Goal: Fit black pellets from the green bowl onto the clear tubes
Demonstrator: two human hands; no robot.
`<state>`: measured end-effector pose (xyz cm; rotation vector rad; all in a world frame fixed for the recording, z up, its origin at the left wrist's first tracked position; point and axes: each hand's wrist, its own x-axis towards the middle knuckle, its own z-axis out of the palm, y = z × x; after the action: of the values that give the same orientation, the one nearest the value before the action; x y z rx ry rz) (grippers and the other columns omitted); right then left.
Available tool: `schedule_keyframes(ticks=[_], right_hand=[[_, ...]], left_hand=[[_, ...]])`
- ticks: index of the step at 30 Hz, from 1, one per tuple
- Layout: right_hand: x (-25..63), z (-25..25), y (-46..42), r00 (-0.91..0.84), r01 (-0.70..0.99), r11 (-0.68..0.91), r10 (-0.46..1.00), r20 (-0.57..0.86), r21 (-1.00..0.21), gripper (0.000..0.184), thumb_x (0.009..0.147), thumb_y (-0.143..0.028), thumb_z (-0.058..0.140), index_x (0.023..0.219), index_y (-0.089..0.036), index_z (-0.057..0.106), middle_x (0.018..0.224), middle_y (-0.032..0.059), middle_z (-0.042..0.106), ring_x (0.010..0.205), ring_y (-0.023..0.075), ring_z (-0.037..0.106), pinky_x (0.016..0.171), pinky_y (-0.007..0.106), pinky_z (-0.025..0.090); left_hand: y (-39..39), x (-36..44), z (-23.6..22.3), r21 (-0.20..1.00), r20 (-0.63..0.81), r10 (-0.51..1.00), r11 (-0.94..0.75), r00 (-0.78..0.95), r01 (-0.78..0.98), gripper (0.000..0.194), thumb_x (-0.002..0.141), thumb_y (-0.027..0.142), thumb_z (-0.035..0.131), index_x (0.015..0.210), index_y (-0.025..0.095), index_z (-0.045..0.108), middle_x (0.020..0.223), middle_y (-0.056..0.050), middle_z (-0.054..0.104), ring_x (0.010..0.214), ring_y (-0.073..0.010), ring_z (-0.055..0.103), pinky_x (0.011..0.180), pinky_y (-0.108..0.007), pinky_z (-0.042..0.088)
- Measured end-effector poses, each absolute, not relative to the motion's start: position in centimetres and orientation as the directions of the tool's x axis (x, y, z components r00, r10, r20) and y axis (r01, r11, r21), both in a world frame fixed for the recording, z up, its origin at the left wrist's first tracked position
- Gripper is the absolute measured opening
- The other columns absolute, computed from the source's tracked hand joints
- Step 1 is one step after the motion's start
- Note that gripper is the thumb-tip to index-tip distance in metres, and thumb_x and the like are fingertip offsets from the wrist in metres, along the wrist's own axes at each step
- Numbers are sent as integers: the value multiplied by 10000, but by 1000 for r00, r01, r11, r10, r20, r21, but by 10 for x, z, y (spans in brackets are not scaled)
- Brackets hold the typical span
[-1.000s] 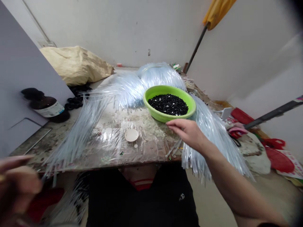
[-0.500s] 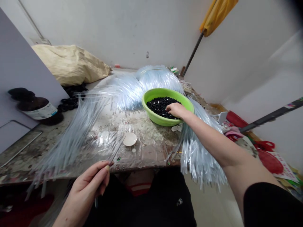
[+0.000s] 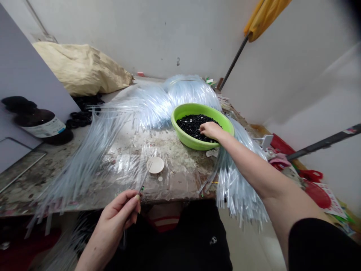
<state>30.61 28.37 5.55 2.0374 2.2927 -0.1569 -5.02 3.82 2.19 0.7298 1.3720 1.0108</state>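
My left hand (image 3: 124, 210) is closed in a pinch on a thin clear plastic tube (image 3: 145, 177); the tube's far end points up to the small white dish (image 3: 156, 165). Inside the green basin (image 3: 191, 142), my right hand (image 3: 211, 130) reaches among many small black pieces (image 3: 189, 124), with a few white ones mixed in. Its fingers are bent together at the pieces, and whatever lies between the fingertips is too small to make out. Loose clear tubes (image 3: 90, 150) spread over the table's left side. Another bundle of tubes (image 3: 239, 192) hangs over the front edge under my right forearm.
More tube bundles (image 3: 194, 90) lie behind the basin. A dark bottle with a white label (image 3: 42, 124) leans at the left, near a cream sack (image 3: 81, 69). Metal bars (image 3: 324, 143) and red items (image 3: 317, 194) are at the right. Plastic film covers the table (image 3: 177, 180).
My left hand has moved up and to the right with the tube, whose tip now overlaps the dish. The right hand stays in the basin, and the whole view has shifted slightly.
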Motion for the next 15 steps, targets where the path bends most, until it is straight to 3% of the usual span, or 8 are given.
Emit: schedule_keyframes(ticks=[4, 8, 12, 15], right_hand=[[310, 65, 272, -96, 981, 90, 995, -30, -169, 201, 853, -143, 575, 995, -130, 717, 977, 94, 753, 892, 185, 703, 844, 255, 482], [305, 80, 245, -74, 931, 90, 996, 58, -354, 260, 906, -155, 461, 1092, -119, 640, 979, 75, 739, 730, 114, 708, 731, 209, 515], [280, 91, 193, -88, 637, 196, 979, 182, -746, 189, 864, -243, 557, 984, -141, 661, 820, 36, 714, 680, 141, 689, 680, 257, 539], [251, 87, 148, -182, 446, 219, 972, 152, -867, 155, 829, -278, 629, 926, -163, 671, 743, 8, 690, 667, 146, 666, 681, 285, 544]], left_hand=[[39, -47, 21, 891, -435, 894, 409, -109, -198, 416, 623, 466, 808, 925, 201, 699, 546, 28, 556, 444, -91, 438, 385, -179, 267], [42, -45, 20, 876, -448, 888, 414, -101, -246, 376, 605, 411, 835, 887, 207, 693, 621, 1, 634, 515, -102, 522, 454, -179, 375], [45, -41, 19, 868, -442, 895, 407, -66, -284, 351, 619, 401, 840, 861, 199, 687, 679, -21, 668, 556, -101, 534, 478, -174, 383], [46, -35, 17, 862, -437, 898, 406, -41, -304, 348, 656, 431, 818, 872, 193, 683, 622, -1, 623, 521, -86, 490, 442, -162, 318]])
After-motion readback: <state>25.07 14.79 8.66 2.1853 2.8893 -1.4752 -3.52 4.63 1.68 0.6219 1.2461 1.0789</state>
